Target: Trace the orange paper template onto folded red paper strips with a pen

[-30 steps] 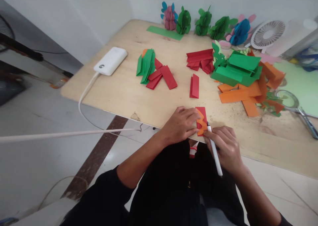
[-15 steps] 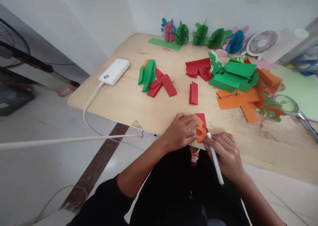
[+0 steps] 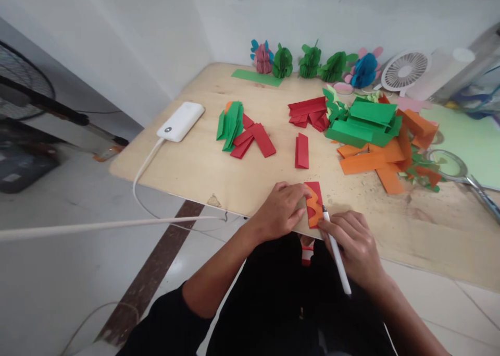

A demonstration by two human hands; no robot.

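Observation:
An orange paper cutout point(image 3: 313, 206) with a wavy edge lies on a folded red paper strip point(image 3: 317, 189) at the table's front edge. Bent fingers of my left hand point(image 3: 280, 210) press down the cutout's left side, the thumb drawn back toward the palm. My right hand point(image 3: 353, 241) grips a white pen point(image 3: 339, 259), its dark tip beside the cutout's right edge. One fingertip of that hand touches the cutout's lower right corner. Just beyond, a folded red paper piece point(image 3: 302, 151) lies by itself.
Green folded strips point(image 3: 233, 124) and red strips point(image 3: 263, 138) lie left. Right are red point(image 3: 308, 112), green point(image 3: 371, 121) and orange point(image 3: 363, 163) paper piles, with scissors point(image 3: 482, 194) and a tape roll point(image 3: 447, 164). Paper figures point(image 3: 282, 61) and a small fan point(image 3: 406, 72) line the wall. A white power bank point(image 3: 182, 121) trails a cable.
My left fingers and thumb have drawn back a little, baring more of the orange cutout. The pen stays at its right edge. The view has tilted slightly upward.

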